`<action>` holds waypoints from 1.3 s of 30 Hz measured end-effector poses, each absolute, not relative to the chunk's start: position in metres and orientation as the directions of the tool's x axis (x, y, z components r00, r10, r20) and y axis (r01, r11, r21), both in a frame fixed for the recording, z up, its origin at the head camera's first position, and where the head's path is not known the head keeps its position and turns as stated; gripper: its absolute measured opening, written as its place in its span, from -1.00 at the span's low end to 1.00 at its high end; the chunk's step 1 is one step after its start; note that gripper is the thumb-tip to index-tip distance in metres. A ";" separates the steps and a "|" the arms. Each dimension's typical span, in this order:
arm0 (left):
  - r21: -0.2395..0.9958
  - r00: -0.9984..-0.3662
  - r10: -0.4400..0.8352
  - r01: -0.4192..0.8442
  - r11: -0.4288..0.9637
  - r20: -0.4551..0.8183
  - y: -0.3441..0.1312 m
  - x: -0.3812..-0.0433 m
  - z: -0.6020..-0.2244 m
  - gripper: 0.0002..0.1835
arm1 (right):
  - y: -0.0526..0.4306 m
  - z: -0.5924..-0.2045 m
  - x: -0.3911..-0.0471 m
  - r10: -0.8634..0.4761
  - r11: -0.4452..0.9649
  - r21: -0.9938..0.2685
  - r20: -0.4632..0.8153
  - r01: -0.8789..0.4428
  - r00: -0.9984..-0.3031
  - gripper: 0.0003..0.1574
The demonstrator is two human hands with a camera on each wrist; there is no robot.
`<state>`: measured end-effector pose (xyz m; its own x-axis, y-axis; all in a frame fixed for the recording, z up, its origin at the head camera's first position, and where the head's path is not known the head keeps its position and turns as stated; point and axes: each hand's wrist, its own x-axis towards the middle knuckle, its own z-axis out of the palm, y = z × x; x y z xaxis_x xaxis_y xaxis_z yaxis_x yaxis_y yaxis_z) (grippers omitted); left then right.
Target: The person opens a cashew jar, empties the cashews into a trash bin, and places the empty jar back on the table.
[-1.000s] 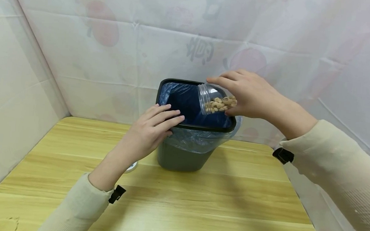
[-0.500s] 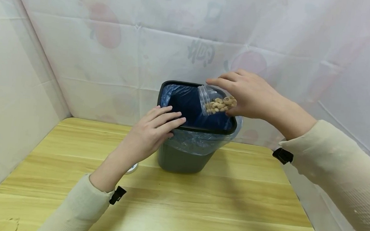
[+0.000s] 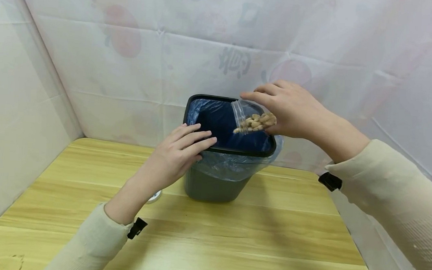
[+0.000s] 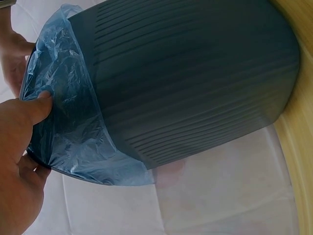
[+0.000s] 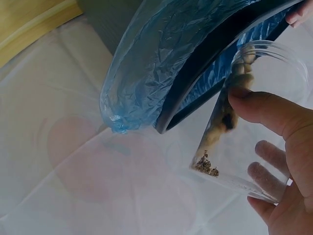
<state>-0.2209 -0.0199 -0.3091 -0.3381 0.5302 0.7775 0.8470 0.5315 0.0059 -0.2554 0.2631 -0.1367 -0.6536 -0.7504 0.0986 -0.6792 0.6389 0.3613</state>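
Note:
My right hand (image 3: 294, 108) grips a clear plastic jar (image 5: 230, 178), thumb on one side and fingers round the other. The lidless jar is tilted sideways, its mouth over the opening of a grey trash can (image 3: 213, 188). Pale tan nuts (image 3: 258, 121) lie along the jar's lower wall, some right at the mouth. Dark crumbs (image 5: 205, 165) cling near its base in the right wrist view. My left hand (image 3: 174, 155) holds the can's near-left rim, fingers over the edge and thumb (image 4: 41, 105) pressing the blue liner bag (image 4: 88, 142) outside.
The can stands upright on a wood-grain table (image 3: 202, 248), close to a pale printed curtain (image 3: 190, 64) behind. A round white lid (image 3: 155, 196) lies beside my left forearm, partly hidden by it. More pale cloth (image 3: 27, 100) hangs on the left.
The jar's mouth has tipped slightly lower, and the nuts have slid toward it, with one now at the lip. My left hand keeps its place on the rim.

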 end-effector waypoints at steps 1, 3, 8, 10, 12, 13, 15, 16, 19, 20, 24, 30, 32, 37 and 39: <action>0.007 -0.339 0.531 0.847 0.532 0.777 -0.020 -0.221 -0.309 -0.37 | 0.263 -0.137 -0.256 -0.751 0.638 0.363 0.099 -0.679 -0.653 0.25; 0.009 -0.341 0.530 0.847 0.532 0.776 -0.020 -0.221 -0.309 -0.38 | 0.264 -0.137 -0.256 -0.751 0.638 0.362 0.099 -0.680 -0.653 0.25; 0.007 -0.342 0.531 0.845 0.534 0.775 -0.021 -0.221 -0.309 -0.38 | 0.265 -0.136 -0.256 -0.756 0.635 0.358 0.106 -0.684 -0.646 0.24; 0.006 -0.346 0.533 0.843 0.538 0.772 -0.021 -0.221 -0.309 -0.38 | 0.265 -0.136 -0.256 -0.758 0.633 0.361 0.111 -0.685 -0.643 0.24; 0.005 -0.350 0.536 0.840 0.542 0.769 -0.021 -0.221 -0.309 -0.38 | 0.265 -0.135 -0.256 -0.760 0.630 0.369 0.113 -0.683 -0.640 0.25; 0.005 -0.351 0.536 0.839 0.544 0.768 -0.021 -0.221 -0.309 -0.38 | 0.264 -0.134 -0.256 -0.760 0.630 0.372 0.114 -0.682 -0.640 0.26; 0.005 -0.353 0.536 0.838 0.545 0.767 -0.021 -0.221 -0.309 -0.37 | 0.264 -0.133 -0.255 -0.760 0.628 0.380 0.111 -0.679 -0.641 0.27; 0.005 -0.355 0.537 0.837 0.546 0.765 -0.021 -0.221 -0.309 -0.37 | 0.263 -0.133 -0.255 -0.760 0.627 0.386 0.109 -0.677 -0.641 0.27; 0.005 -0.355 0.538 0.838 0.546 0.765 -0.021 -0.222 -0.309 -0.37 | 0.262 -0.131 -0.254 -0.757 0.626 0.399 0.106 -0.670 -0.645 0.28; 0.005 -0.356 0.538 0.837 0.547 0.764 -0.021 -0.222 -0.309 -0.37 | 0.262 -0.130 -0.254 -0.758 0.624 0.405 0.106 -0.668 -0.644 0.29; 0.003 -0.355 0.537 0.836 0.548 0.766 -0.021 -0.222 -0.309 -0.36 | 0.263 -0.129 -0.254 -0.773 0.605 0.429 0.116 -0.671 -0.623 0.28; 0.005 -0.348 0.533 0.841 0.542 0.772 -0.021 -0.224 -0.310 -0.37 | 0.263 -0.128 -0.256 -0.817 0.546 0.482 0.127 -0.685 -0.562 0.28; 0.006 -0.347 0.533 0.842 0.540 0.772 -0.021 -0.224 -0.310 -0.37 | 0.262 -0.128 -0.257 -0.831 0.527 0.500 0.133 -0.687 -0.540 0.28; 0.009 -0.349 0.532 0.842 0.540 0.771 -0.021 -0.224 -0.309 -0.38 | 0.260 -0.126 -0.256 -0.840 0.506 0.536 0.128 -0.675 -0.528 0.29; 0.009 -0.349 0.532 0.842 0.539 0.771 -0.021 -0.224 -0.309 -0.38 | 0.259 -0.125 -0.255 -0.835 0.507 0.548 0.118 -0.665 -0.538 0.29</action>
